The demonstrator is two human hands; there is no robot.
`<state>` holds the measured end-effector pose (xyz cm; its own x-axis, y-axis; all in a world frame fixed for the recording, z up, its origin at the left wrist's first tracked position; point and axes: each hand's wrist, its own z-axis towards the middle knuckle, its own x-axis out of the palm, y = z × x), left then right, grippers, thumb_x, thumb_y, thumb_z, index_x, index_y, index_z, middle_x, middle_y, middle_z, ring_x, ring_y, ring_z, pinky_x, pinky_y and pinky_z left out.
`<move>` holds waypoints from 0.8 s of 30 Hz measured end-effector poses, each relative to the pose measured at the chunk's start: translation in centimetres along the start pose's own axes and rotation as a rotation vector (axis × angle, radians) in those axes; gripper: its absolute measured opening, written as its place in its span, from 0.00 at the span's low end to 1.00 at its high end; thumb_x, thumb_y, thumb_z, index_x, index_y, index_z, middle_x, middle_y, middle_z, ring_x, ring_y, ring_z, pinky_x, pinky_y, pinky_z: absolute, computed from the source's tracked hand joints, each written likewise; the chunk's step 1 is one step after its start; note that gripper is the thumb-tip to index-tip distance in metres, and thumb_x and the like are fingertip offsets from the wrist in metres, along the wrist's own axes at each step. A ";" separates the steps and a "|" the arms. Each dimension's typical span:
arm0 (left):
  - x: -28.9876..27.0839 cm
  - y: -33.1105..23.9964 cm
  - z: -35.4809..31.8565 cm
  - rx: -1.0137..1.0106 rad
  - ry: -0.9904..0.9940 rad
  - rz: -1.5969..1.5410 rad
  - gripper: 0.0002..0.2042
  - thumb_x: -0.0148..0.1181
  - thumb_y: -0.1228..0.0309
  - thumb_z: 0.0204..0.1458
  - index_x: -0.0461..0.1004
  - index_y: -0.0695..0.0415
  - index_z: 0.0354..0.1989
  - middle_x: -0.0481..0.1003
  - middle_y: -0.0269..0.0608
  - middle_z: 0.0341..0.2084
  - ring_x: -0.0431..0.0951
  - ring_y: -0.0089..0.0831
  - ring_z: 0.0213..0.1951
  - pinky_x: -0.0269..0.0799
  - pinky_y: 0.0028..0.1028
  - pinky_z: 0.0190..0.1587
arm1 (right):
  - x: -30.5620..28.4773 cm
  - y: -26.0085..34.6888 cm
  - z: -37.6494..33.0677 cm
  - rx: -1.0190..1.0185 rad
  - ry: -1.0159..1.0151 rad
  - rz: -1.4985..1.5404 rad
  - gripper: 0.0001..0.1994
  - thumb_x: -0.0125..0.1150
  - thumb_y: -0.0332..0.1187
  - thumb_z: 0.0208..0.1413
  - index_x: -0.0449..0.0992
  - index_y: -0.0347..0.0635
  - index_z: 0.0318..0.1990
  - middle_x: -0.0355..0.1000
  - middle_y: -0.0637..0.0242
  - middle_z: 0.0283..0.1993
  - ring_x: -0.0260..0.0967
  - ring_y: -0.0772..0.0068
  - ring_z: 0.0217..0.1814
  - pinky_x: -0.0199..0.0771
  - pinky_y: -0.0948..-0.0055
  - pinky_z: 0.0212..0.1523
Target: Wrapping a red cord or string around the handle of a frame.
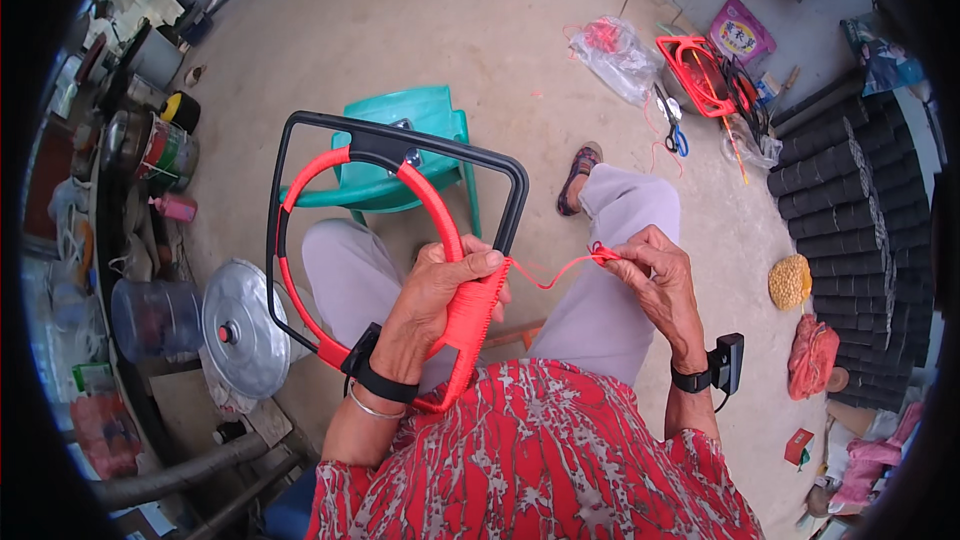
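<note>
One black frame [519, 202] tilts left of centre in the view. The left hand [432, 290] grips its red bar [468, 314], with the thumb [478, 264] on top. The right hand [662, 275], right of centre, pinches a small bunch of red cord [545, 286]. The cord hangs loose between the hands. It should help to pull it snug, lay each turn close beside the next, and press the thumb down so nothing slips.
</note>
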<state>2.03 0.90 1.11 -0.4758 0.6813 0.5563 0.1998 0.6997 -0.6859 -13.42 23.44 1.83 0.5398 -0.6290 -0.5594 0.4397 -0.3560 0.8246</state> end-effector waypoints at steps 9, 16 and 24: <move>0.5 -0.5 -0.7 -0.019 0.037 -0.039 0.07 0.62 0.74 0.50 0.70 0.61 0.31 0.76 0.51 0.19 0.79 0.41 0.20 0.78 0.33 0.22 | 8.2 -1.5 5.0 0.225 -0.094 0.813 0.08 0.63 0.28 0.55 0.76 0.36 0.40 0.73 0.72 0.33 0.67 0.85 0.32 0.67 0.83 0.31; 0.0 -0.7 0.2 -0.079 0.075 -0.055 0.06 0.62 0.77 0.49 0.71 0.62 0.31 0.76 0.52 0.22 0.80 0.42 0.23 0.80 0.33 0.25 | 7.1 -2.2 5.2 0.255 -0.205 0.777 0.08 0.64 0.31 0.55 0.77 0.38 0.40 0.73 0.72 0.31 0.65 0.86 0.27 0.66 0.84 0.27; 0.3 -0.5 0.4 -0.082 0.053 -0.040 0.09 0.62 0.75 0.49 0.73 0.64 0.38 0.77 0.49 0.24 0.80 0.36 0.23 0.80 0.31 0.25 | 9.8 0.1 4.4 0.325 0.161 1.276 0.09 0.59 0.28 0.58 0.72 0.37 0.44 0.75 0.62 0.40 0.73 0.75 0.38 0.74 0.77 0.39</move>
<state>1.44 0.68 1.37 -0.4390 0.6615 0.6081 0.2518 0.7402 -0.6235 -11.26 14.18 -3.17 0.5315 -0.5632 0.6327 -0.6146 0.2577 0.7456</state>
